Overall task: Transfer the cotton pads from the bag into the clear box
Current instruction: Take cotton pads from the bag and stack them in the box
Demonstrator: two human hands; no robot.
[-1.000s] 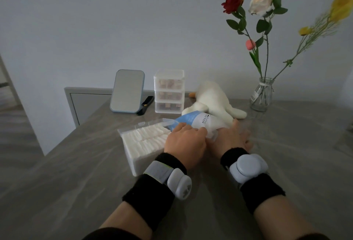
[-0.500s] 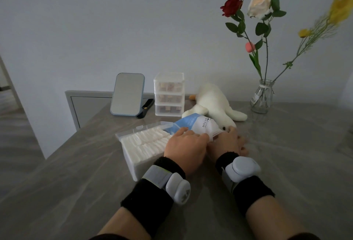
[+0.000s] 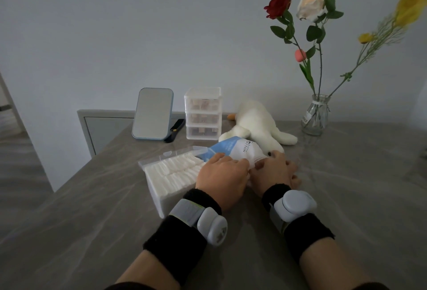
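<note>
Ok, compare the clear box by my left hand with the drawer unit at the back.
The clear box lies low and wide; the drawer unit stands tall, three drawers stacked. The clear box is open on top; the drawer unit's drawers are shut. The clear box holds rows of white cotton pads; the drawer unit holds small brownish things, too small to tell. Both are see-through plastic.

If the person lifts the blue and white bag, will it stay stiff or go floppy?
Probably floppy: the bag looks like thin film, creased where the left hand and right hand hold it. Likely light, since it holds cotton pads. Perhaps slippery; its film looks smooth.
</note>
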